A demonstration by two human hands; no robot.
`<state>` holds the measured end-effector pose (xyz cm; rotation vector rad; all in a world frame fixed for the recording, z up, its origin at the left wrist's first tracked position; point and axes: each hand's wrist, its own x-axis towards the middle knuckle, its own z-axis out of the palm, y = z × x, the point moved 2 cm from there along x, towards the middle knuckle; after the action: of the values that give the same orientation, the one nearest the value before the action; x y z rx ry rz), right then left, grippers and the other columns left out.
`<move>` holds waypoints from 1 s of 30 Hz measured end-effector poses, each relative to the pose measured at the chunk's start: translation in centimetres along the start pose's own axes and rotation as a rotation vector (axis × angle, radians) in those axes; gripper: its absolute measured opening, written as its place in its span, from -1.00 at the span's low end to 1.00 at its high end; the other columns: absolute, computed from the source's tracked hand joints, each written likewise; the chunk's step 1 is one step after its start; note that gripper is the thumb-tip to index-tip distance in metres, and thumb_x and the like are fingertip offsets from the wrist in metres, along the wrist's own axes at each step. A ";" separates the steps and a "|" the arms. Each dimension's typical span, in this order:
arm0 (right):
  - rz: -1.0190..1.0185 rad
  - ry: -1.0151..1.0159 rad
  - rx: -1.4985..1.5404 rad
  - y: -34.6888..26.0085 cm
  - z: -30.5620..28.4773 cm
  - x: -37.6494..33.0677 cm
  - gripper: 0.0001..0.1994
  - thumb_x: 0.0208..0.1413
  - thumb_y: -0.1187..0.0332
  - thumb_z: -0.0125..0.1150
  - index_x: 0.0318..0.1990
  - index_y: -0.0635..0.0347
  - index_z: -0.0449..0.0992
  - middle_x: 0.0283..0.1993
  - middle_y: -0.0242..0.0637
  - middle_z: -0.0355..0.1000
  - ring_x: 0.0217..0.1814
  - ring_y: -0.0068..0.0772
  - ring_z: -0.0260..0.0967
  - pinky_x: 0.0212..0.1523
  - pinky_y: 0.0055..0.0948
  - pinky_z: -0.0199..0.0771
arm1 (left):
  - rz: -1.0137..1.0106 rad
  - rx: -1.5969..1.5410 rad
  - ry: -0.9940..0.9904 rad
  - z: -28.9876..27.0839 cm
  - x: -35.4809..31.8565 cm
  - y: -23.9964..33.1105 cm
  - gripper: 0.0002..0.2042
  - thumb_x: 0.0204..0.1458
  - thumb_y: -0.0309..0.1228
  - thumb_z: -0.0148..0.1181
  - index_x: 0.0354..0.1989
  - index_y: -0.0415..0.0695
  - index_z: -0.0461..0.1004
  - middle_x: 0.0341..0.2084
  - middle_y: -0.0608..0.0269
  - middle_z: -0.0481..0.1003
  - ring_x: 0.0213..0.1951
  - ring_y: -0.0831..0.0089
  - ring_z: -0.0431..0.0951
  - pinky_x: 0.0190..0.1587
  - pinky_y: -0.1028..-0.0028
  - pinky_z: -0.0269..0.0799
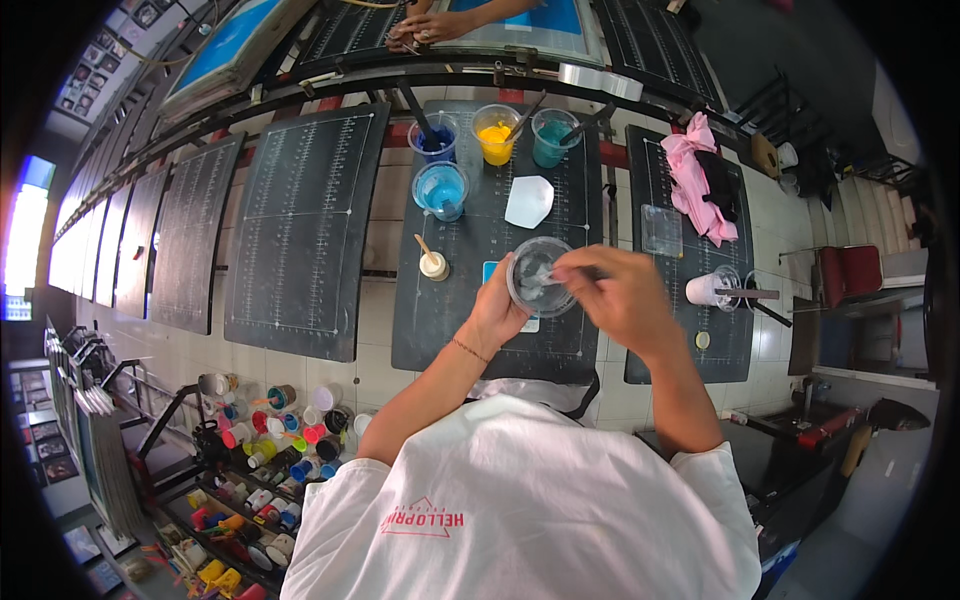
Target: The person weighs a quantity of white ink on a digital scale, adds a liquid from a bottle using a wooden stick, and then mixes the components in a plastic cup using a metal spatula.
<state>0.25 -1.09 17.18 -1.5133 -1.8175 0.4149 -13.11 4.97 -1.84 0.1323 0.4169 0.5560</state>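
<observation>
My left hand [497, 309] grips a clear plastic cup [522, 268] over the dark platen in front of me. Whitish smears or soft material show inside the cup. My right hand [620, 295] is closed at the cup's mouth, its fingers pinched together. Motion blur hides what they hold. Beyond the cup lies a white piece of paper [529, 202]. To the left stand a small pot with a wooden stick [433, 266] and a cup of light blue ink [441, 191]. Part of a blue-and-white card [490, 272] shows beneath my hands.
Farther back stand cups of dark blue [433, 137], yellow [496, 135] and teal ink [555, 138], each with a stirrer. Pink cloth [690, 180] and a white cup [706, 290] lie on the right platen. Many ink pots [290, 430] crowd the lower left. Another person's hands [425, 28] appear at the top.
</observation>
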 end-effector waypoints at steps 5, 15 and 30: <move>0.059 -0.026 0.002 0.8 0.9 0.3 -0.82 0.23 0.31 0.28 -0.25 0.26 0.61 -0.40 -0.21 0.55 -0.46 -0.27 0.51 -0.41 -0.40 0.44 | 0.003 0.018 0.038 -0.2 0.4 0.7 -0.59 0.44 -0.16 -0.29 0.12 -0.21 0.39 0.02 0.12 0.53 0.06 0.31 0.56 0.16 0.24 0.53; 0.055 0.035 0.010 0.7 0.2 0.7 -0.81 0.21 0.23 0.28 -0.22 0.15 0.62 -0.42 -0.25 0.52 -0.50 -0.18 0.46 -0.46 -0.33 0.44 | -0.019 0.008 0.088 -0.5 2.1 2.0 -0.62 0.42 -0.18 -0.26 0.09 -0.19 0.40 0.01 0.11 0.53 0.03 0.28 0.57 0.14 0.20 0.51; 0.219 0.382 -0.080 1.8 2.5 0.5 -0.84 0.25 0.34 0.23 -0.31 0.23 0.54 -0.55 -0.13 0.48 -0.55 -0.09 0.47 -0.54 -0.32 0.38 | 0.118 0.068 0.120 -0.2 4.9 4.4 -0.72 0.38 -0.26 -0.16 0.00 -0.20 0.38 -0.11 0.12 0.53 -0.05 0.31 0.58 0.03 0.31 0.56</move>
<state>-0.22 0.29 14.46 -1.7204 -1.3923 0.1411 -11.59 11.35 -2.69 0.1904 0.5475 0.6678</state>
